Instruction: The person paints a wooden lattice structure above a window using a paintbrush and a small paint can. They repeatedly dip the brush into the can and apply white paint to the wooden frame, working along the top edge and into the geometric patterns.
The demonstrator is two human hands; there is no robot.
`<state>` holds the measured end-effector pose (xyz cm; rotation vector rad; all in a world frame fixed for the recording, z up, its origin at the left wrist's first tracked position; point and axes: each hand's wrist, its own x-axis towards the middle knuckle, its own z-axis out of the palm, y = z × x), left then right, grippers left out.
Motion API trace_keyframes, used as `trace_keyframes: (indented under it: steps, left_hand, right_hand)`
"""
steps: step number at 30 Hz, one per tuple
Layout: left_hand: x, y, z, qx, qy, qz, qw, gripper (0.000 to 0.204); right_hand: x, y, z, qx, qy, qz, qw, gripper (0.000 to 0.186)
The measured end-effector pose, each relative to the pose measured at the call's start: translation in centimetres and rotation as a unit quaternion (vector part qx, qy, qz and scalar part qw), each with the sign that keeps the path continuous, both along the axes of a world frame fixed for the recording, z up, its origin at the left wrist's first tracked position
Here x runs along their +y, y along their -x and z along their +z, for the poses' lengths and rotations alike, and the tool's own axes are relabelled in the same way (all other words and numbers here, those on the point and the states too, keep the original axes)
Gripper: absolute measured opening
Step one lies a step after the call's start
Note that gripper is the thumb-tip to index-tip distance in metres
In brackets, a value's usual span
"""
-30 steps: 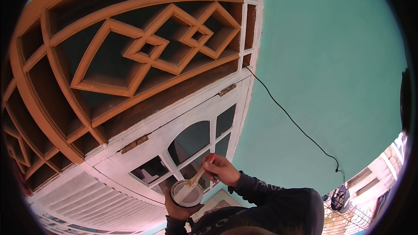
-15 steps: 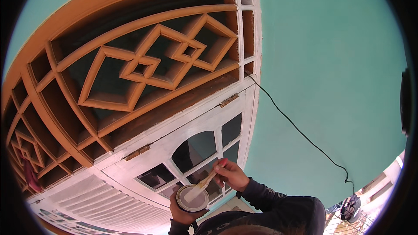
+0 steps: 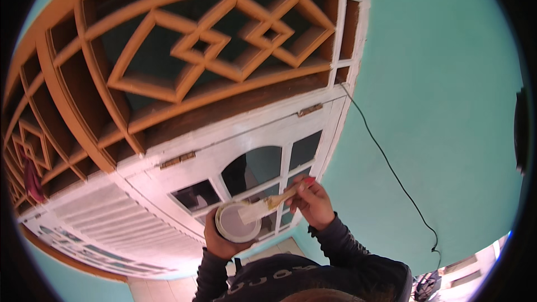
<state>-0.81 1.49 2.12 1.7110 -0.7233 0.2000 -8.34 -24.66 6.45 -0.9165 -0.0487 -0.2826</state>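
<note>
My left hand (image 3: pixel 220 240) wraps round a round paint can (image 3: pixel 229 227) with whitish paint showing inside its rim. Between the fingers and thumb of my right hand (image 3: pixel 314 204) is a paintbrush (image 3: pixel 274 202) with a wooden handle and a red end. Its bristles, coated in white, lie over the can's mouth at the right-hand rim; whether they touch the paint I cannot tell. Behind both hands stands a white-painted window shutter (image 3: pixel 212 168) with dark glass panes and brass-coloured hinges.
Above is an orange-brown wooden lattice (image 3: pixel 190 72) with diamond shapes, its right-hand edge painted white. A black cable (image 3: pixel 386 162) runs down the turquoise wall (image 3: pixel 442 78). White louvres (image 3: pixel 106 218) are at the left, and a dark red cloth (image 3: pixel 32 182) hangs from the lattice.
The brush has lifted and shifted right, from inside the can toward its rim. Both hands have moved slightly up, and the view has tilted so the lattice sits higher and further right.
</note>
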Motion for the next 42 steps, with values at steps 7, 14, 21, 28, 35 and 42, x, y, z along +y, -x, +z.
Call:
trace_keyframes:
  steps: [7, 14, 21, 28, 35, 42]
  left_hand:
    - [-0.1, 0.1, 1.4, -0.035, 0.003, 0.036, 0.999, 0.11]
    - [2.1, 1.1, 1.8, -0.062, 0.02, 0.068, 0.996, 0.115]
    - [4.2, 1.6, 0.7, -0.103, 0.003, 0.128, 0.986, 0.111]
    - [4.9, 2.0, 0.7, -0.108, 0.018, 0.143, 0.984, 0.106]
    - [5.7, 1.9, 1.0, -0.15, -0.02, 0.132, 0.98, 0.112]
    - [6.0, 1.6, 0.6, -0.144, -0.008, 0.145, 0.979, 0.109]
  right_hand:
    - [-0.4, 0.5, 1.6, -0.072, 0.077, -0.053, 0.993, 0.036]
    - [2.5, 0.6, 6.3, -0.217, 0.281, -0.04, 0.934, 0.029]
    - [7.9, -1.4, 6.9, -0.222, 0.454, 0.045, 0.862, 0.02]
    - [10.4, -3.7, 7.0, -0.267, 0.569, 0.105, 0.77, 0.016]
    - [11.1, -4.4, 8.1, -0.256, 0.595, 0.169, 0.743, 0.018]
    - [11.2, -5.3, 8.9, -0.279, 0.59, 0.203, 0.73, 0.018]
